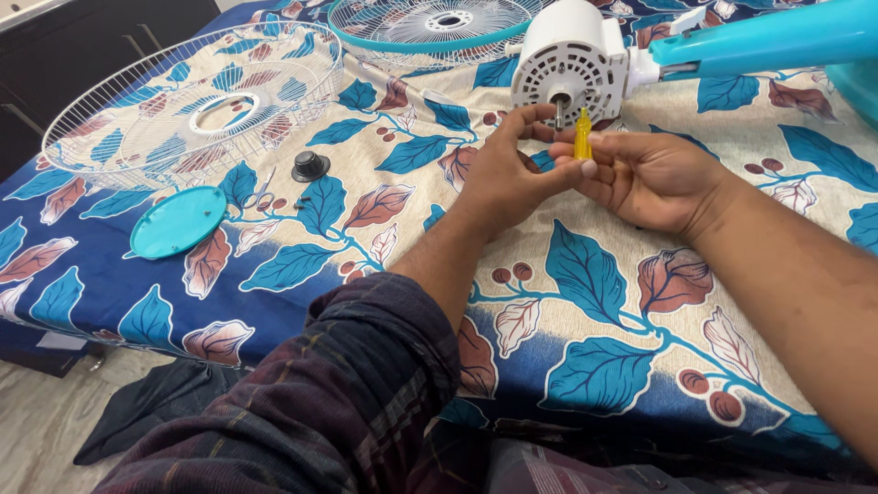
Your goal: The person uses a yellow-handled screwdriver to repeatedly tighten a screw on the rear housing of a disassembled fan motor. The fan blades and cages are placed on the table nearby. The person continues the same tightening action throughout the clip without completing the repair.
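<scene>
Yellow screwdriver in right hand, at motor shaft

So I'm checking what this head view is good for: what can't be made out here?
- Tip of the small yellow screwdriver: hidden between the right hand and left hand.
- Turquoise plastic fan stand: cut off by the right edge.
- Turquoise-rimmed wire fan grille: cut off by the top edge.
- Small dark bits beside the black round knob: too small to identify.

Both hands hold yellow screwdriver at fan motor.
</scene>
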